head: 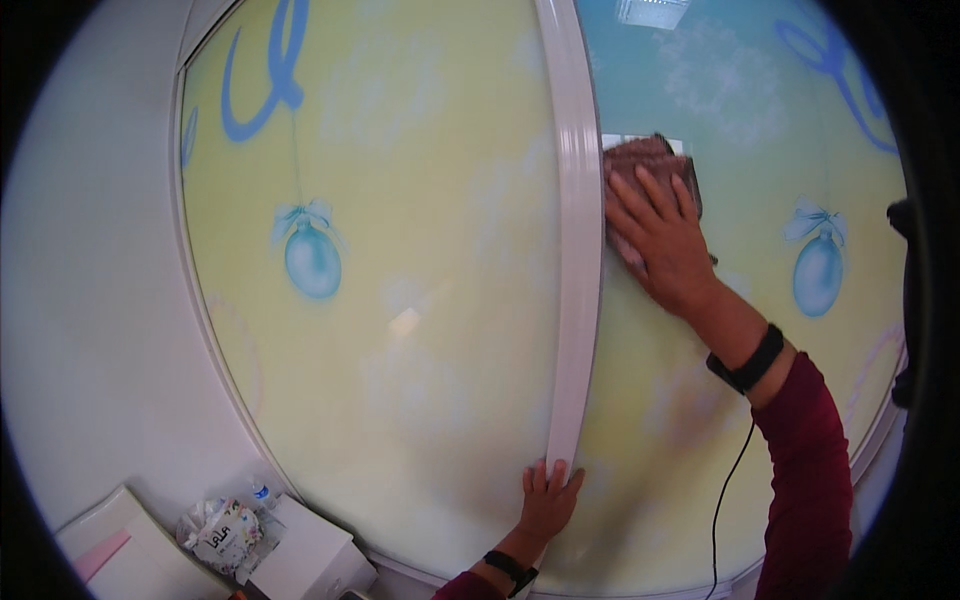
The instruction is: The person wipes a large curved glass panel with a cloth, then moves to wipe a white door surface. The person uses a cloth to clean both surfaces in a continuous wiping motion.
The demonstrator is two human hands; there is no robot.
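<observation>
My right hand (664, 247) presses a folded brown cloth (652, 154) flat against the right glass panel (720, 195), close beside the white vertical frame bar (577, 225). The cloth spreads out past my fingertips. Lower down, my left hand (551, 502) rests with spread fingers on the bottom part of that bar, holding nothing. To the bar's left is a second glass panel (427, 247). Both panels are yellow to teal, with printed blue ribbons and hanging baubles. Each of my wrists wears a black band.
At the lower left stand a white box (307, 551), a decorated plastic bag (225, 536), a small plastic bottle (261, 491) and a white chair-like piece (127, 547). A thin black cable (718, 517) hangs below my right forearm. A plain white wall (105, 262) borders the left panel.
</observation>
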